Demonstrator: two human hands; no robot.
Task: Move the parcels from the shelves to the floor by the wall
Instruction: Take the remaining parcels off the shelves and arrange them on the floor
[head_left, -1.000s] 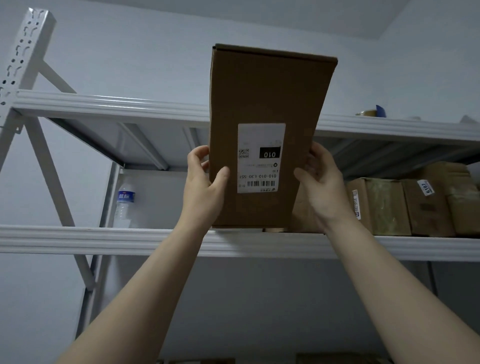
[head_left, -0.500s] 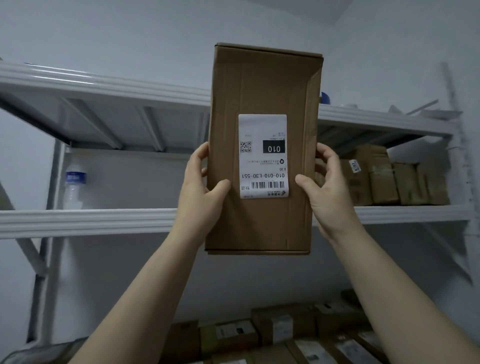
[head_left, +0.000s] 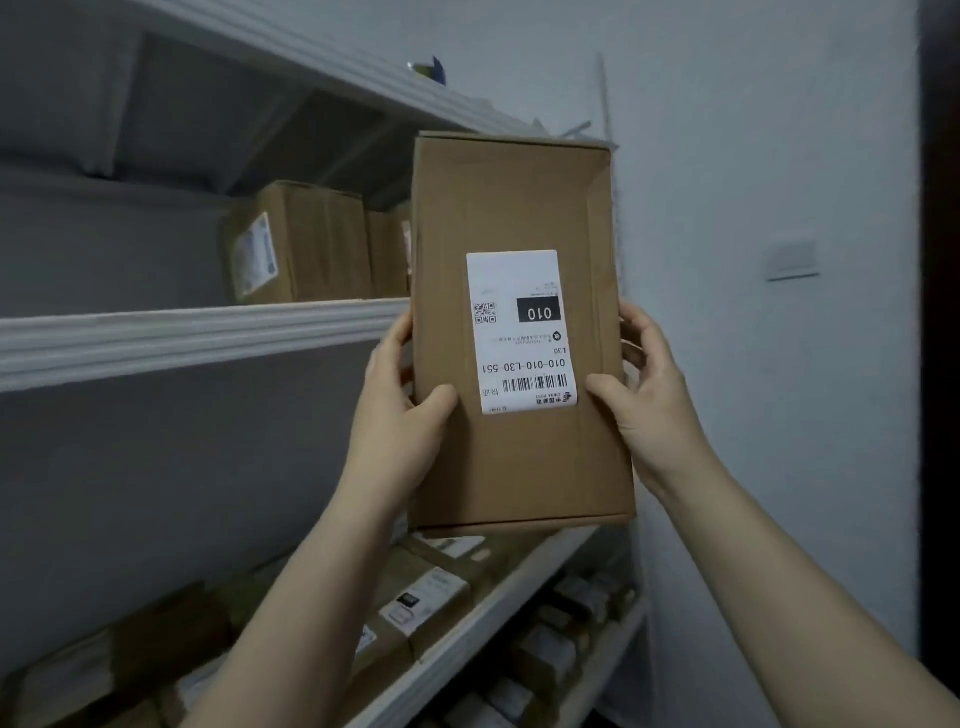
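"Several white metal shelves (head_left: 182, 338) ran along the left of the room, one above another, didn't they?"

"Yes, against a pale wall (head_left: 753, 130). The light was dim. A wall switch (head_left: 792, 260) sat on the wall to the right of the rack, and a dark strip ran down the far right edge of the view."

"What lay on the boards?"

"Brown boxes (head_left: 296, 244) stood side by side on the middle board, one with a label on its end. More labelled parcels (head_left: 426, 597) crowded the boards lower down, blurred. A few small items (head_left: 426, 70) sat on the top board, too dim to make out."

"And the parcel (head_left: 519, 208) being moved?"

"It was a tall brown cardboard box, upright in the air in front of the right end of the rack, clamped between both hands. Its white label (head_left: 522, 332) faced the camera upside down, with '010' in a black block."

"How did the hands sit?"

"Both arms reached up from below. The left hand (head_left: 395, 431) gripped the left edge, thumb pressed on the front face just beside the label's lower corner, fingers wrapped behind. The right hand (head_left: 649, 395) gripped the right edge in the same way, thumb on the front by the barcode, fingers curled round the side."
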